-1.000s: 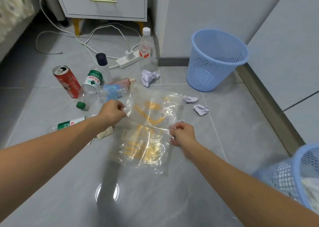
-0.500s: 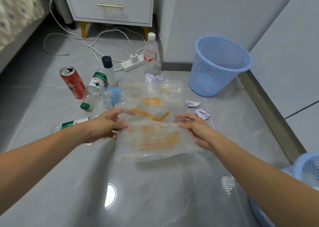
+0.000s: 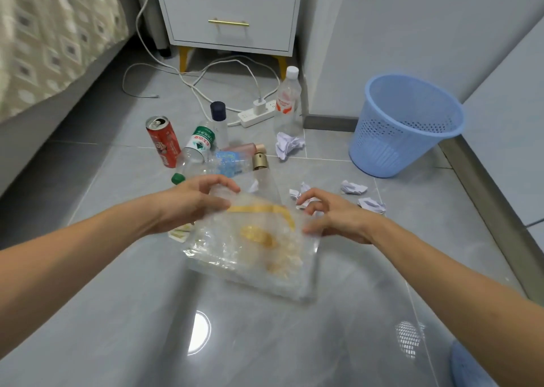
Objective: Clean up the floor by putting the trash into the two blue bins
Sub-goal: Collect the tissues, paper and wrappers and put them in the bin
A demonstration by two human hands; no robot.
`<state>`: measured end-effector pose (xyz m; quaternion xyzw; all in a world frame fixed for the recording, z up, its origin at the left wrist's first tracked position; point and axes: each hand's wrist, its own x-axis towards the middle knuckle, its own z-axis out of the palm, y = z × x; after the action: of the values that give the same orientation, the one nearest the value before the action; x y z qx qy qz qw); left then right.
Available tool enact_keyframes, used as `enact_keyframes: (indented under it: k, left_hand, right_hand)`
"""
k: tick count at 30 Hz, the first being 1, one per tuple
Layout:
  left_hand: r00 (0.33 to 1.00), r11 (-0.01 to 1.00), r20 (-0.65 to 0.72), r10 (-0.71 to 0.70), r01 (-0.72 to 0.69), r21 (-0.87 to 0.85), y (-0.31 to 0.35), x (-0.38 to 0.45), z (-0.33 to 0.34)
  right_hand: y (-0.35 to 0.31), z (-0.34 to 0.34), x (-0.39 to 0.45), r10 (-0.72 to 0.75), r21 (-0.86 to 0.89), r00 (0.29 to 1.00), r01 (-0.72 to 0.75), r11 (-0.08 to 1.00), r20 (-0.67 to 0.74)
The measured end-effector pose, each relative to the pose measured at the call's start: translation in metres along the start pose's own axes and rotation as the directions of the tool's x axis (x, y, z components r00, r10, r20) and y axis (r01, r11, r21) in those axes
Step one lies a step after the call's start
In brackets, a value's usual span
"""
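A clear plastic bag (image 3: 253, 245) with orange print hangs crumpled above the floor between my hands. My left hand (image 3: 191, 202) grips its top left edge. My right hand (image 3: 332, 219) holds its right edge with curled fingers. One blue bin (image 3: 406, 124) stands at the back right by the wall. Only the rim of the second blue bin (image 3: 468, 366) shows at the bottom right. Behind the bag lie a red can (image 3: 163, 141), a green-label bottle (image 3: 194, 154), other bottles and crumpled paper balls (image 3: 288, 145).
A white nightstand (image 3: 229, 18) stands at the back, with a power strip (image 3: 256, 115) and white cables on the floor before it. A bed (image 3: 50, 48) runs along the left. An upright clear bottle (image 3: 288, 104) stands beside the wall corner. Grey walls close the right.
Both hands lifted the plastic bag off the floor and drew together, scrunching it. The view tilted up, so the near bin slid almost out of the frame.
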<state>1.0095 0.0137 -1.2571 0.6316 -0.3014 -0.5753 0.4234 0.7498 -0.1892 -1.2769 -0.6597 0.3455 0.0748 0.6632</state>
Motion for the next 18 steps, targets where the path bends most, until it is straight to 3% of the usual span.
enact_keyframes:
  k: [2, 4, 8, 10, 11, 14, 16, 18]
  left_hand:
    - [0.993, 0.994, -0.087, 0.075, -0.068, 0.085, 0.010, 0.000, 0.008]
    - [0.987, 0.990, -0.102, 0.128, -0.120, 0.077, 0.020, 0.003, 0.014]
    - [0.976, 0.966, -0.158, 0.147, -0.107, 0.234, 0.032, 0.007, 0.010]
    - [0.957, 0.985, -0.269, 0.106, -0.065, 0.158, 0.032, 0.004, -0.002]
    - [0.964, 0.997, -0.258, 0.058, -0.046, 0.055, 0.029, 0.002, -0.008]
    - [0.999, 0.991, -0.013, -0.036, 0.034, -0.130, 0.011, -0.003, -0.006]
    - [0.999, 0.999, 0.026, -0.018, 0.019, -0.045, 0.005, -0.004, 0.008]
    - [0.998, 0.999, -0.047, 0.029, -0.026, 0.047, 0.007, -0.001, 0.016]
  right_hand:
    - [-0.016, 0.012, 0.001, 0.034, -0.176, 0.990, -0.009, 0.984, 0.136]
    - [-0.028, 0.029, 0.004, -0.011, -0.193, 0.982, 0.048, 0.980, 0.189]
    - [-0.038, 0.047, 0.007, -0.140, -0.088, 0.986, 0.147, 0.985, 0.085]
    - [-0.035, 0.044, 0.006, -0.148, 0.104, 0.989, 0.148, 0.984, -0.008]
    - [-0.034, 0.043, 0.005, -0.148, 0.208, 0.987, 0.159, 0.965, -0.065]
    - [-0.031, 0.044, 0.006, -0.140, 0.386, 0.970, 0.208, 0.899, -0.197]
    - [-0.033, 0.050, 0.007, -0.138, 0.433, 0.965, 0.224, 0.873, -0.221]
    - [-0.031, 0.054, 0.008, -0.132, 0.429, 0.969, 0.212, 0.878, -0.209]
